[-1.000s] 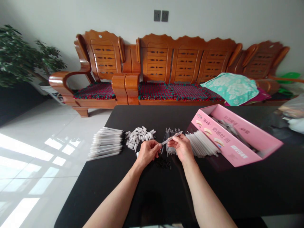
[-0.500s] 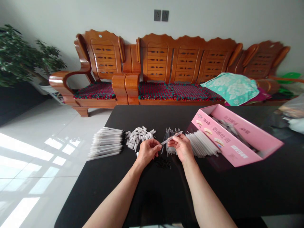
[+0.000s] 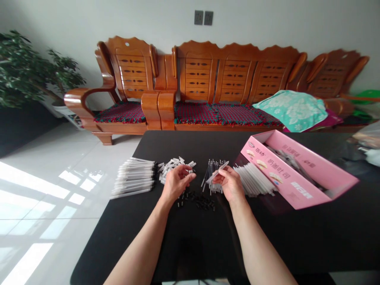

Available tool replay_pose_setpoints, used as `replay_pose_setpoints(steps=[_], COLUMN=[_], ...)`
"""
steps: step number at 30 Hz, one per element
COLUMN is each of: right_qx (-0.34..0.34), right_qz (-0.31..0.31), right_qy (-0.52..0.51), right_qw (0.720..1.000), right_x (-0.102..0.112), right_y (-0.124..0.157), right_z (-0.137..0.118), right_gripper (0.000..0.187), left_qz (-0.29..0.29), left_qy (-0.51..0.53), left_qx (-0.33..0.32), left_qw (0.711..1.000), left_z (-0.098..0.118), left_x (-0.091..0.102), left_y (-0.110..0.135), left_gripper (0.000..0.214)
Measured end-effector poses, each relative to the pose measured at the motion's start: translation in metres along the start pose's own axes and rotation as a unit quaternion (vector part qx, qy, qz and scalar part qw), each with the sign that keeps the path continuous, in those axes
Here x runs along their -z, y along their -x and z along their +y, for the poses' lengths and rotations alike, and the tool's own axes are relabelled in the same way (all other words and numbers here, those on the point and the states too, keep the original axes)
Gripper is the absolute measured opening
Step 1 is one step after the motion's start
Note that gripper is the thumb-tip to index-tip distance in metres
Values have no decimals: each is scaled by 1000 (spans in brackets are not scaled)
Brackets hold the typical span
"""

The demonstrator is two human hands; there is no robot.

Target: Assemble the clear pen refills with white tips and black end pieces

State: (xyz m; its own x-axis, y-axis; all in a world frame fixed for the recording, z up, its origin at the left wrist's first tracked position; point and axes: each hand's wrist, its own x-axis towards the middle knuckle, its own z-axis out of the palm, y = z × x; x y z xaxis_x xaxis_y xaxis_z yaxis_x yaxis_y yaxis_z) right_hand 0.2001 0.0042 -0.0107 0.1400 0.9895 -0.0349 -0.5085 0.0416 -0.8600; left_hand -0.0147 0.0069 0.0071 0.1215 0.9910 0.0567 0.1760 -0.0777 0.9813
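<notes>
Box, pink cardboard, open-topped point(image 3: 284, 185): Chinese characters along the near side, 奶盖吐司 legible; lettering on the inner wall too blurred to read.
Tube, slim, whitish, translucent, pen-like point(image 3: 214, 174): tapered at its upper end, slanting above a bundle of thin dark rods point(image 3: 211, 166); pinched in the fingers of the right hand point(image 3: 232, 185).
Left hand point(image 3: 175, 183): thumb and fingertips parted, grip released, beside a heap of short white caps point(image 3: 173, 165).
Small black plugs point(image 3: 204, 201): scattered between the hands, on a black table point(image 3: 190, 241).
</notes>
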Motion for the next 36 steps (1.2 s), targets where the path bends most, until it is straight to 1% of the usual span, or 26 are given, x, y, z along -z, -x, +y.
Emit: replay_pose_setpoints(steps=[2,3,4,5,7,9,11,14,17,19,21,24,25,26,27,29,31,33,34,36], right_qx=[1,-1,-6,-12,-27,-39,-45,-46,-49,-50,-47,-36,-34,-33,-34,-36,-33,-25,-21,-17], right_qz=[2,1,-2,-4,-12,-20,-27,-30,-31,-32,-34,-38,-40,-42,-46,-57,-70,-73,-70,-61], right_qy=[-2,0,3,6,12,17,22,27,35,38,36,30,27,23,17,-1,-29,-67,-83,-101], right_qw=[1000,1000,1000,1000,999,999,998,998,998,998,998,998,998,998,998,998,997,995,994,993], right_x=[1,2,2,2,1,0,0,0,0,-1,-2,-3,-2,-2,-2,0,2,4,5,6], right_y=[-1,-1,-1,0,1,2,3,3,3,4,4,6,6,6,6,5,3,1,1,0], right_z=[-1,-1,-1,-1,-1,-1,-1,-1,-2,-2,-3,-4,-4,-4,-4,-3,-3,-3,-3,-4], right_gripper=[21,21,22,22,23,25,26,26,26,28,33,51,55,54,48,30,19,20,21,24], left_qz=[58,65,59,37,-23,-74,-100,-116,-125,-124,-115,-88,-76,-63,-49,-26,-10,-4,-2,-1], left_qy=[-61,-98,-136,-175,-245,-298,-334,-381,-399,-395,-392,-388,-384,-379,-373,-347,-282,-163,-92,31], left_qx=[-7,-5,-4,-2,1,-7,-17,-14,-14,-20,-25,-26,-26,-25,-24,-20,-12,7,21,50], left_qw=[996,993,989,984,969,952,937,917,908,910,912,917,920,923,926,937,959,987,996,998], left_z=[4,5,6,6,6,5,4,3,2,0,-1,-3,-3,-3,-3,-3,-4,-5,-7,-9], left_x=[24,35,45,53,62,63,60,53,47,44,40,36,35,35,35,37,38,37,36,33], left_y=[-4,-5,-5,-5,-3,0,3,5,5,4,3,1,1,0,-1,-3,-5,-7,-7,-8], left_gripper=[29,25,22,18,11,8,5,8,6,6,7,9,10,10,10,7,5,12,16,22])
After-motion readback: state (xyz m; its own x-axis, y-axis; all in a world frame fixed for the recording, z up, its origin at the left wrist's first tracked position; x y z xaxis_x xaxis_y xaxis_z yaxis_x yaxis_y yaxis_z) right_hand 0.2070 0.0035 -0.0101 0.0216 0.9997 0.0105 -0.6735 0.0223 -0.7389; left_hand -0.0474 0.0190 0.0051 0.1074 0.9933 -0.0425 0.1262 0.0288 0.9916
